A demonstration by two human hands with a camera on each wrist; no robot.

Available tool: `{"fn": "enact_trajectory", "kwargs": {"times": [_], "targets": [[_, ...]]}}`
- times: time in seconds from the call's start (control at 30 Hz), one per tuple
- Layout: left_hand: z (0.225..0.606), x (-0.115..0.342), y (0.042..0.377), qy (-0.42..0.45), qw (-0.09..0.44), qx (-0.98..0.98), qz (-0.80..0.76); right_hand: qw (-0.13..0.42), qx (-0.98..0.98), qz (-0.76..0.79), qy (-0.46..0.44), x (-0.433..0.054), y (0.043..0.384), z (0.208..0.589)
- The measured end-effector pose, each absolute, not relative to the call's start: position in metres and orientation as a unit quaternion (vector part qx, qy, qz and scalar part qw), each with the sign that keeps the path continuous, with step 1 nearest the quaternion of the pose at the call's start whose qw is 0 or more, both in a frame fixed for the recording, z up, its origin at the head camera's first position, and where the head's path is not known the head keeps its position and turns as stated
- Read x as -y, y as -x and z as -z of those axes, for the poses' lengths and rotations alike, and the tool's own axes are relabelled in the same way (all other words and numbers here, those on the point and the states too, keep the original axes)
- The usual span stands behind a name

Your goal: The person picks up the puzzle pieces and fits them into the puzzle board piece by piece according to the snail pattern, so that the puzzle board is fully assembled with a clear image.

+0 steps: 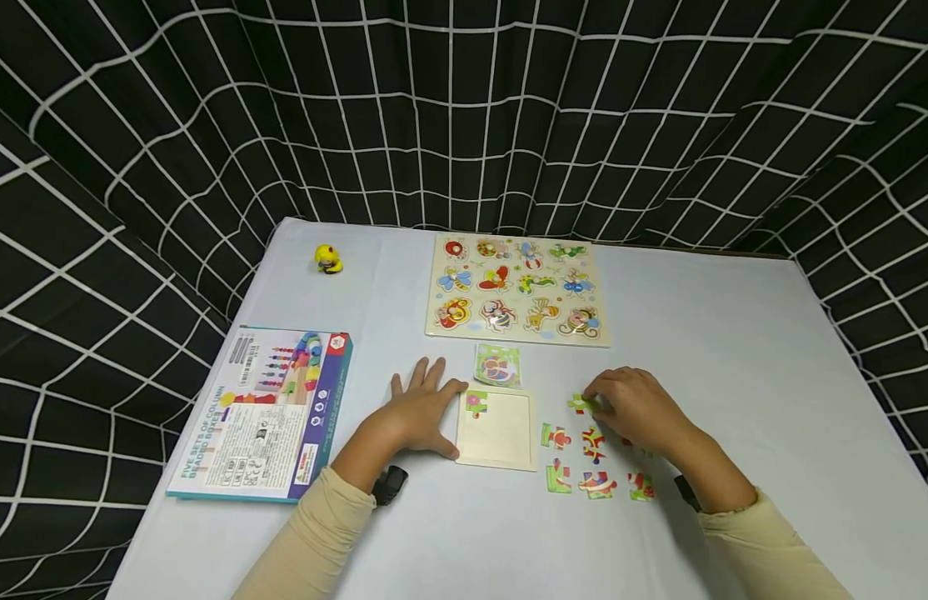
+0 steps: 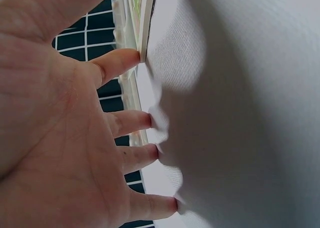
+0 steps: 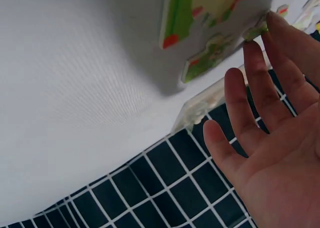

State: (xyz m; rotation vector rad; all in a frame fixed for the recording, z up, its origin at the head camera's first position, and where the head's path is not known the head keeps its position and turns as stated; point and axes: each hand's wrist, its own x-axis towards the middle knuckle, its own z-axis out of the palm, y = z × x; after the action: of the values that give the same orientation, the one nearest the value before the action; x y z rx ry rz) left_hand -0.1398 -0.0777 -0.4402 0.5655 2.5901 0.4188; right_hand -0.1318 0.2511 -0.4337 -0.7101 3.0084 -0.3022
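Note:
A square wooden puzzle tray (image 1: 533, 433) lies on the table, one green and pink puzzle piece (image 1: 476, 402) in its upper left corner. My left hand (image 1: 417, 414) has its fingers spread, with thumb and index finger touching the tray's left side; in the left wrist view the index fingertip (image 2: 131, 57) meets the tray's edge. To the right of the tray, my right hand (image 1: 635, 410) pinches a green puzzle piece (image 1: 579, 404) between thumb and index finger. Several loose pieces, among them a red and green one (image 1: 594, 443), lie near and partly under that hand.
A small picture card (image 1: 498, 366) lies just behind the tray. Farther back is a wooden insect peg board (image 1: 516, 289). A bead-set box (image 1: 261, 417) occupies the left side, and a yellow toy figure (image 1: 328, 259) stands at the back left.

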Motion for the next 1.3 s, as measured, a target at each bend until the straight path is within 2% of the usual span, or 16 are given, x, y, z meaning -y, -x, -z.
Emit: {"fn": "enact_trajectory", "kwargs": {"times": [0.83,1.3], "targets": [[0.441,0.078,0.138,-0.207,0.222,-0.940,-0.154,0.012,-0.969,0.093,0.229,-0.248,0.132,0.439],[0.442,0.079,0.139,-0.209,0.225,-0.939,-0.154,-0.015,-0.923,0.142,0.357,-0.177,0.138,0.435]]}}
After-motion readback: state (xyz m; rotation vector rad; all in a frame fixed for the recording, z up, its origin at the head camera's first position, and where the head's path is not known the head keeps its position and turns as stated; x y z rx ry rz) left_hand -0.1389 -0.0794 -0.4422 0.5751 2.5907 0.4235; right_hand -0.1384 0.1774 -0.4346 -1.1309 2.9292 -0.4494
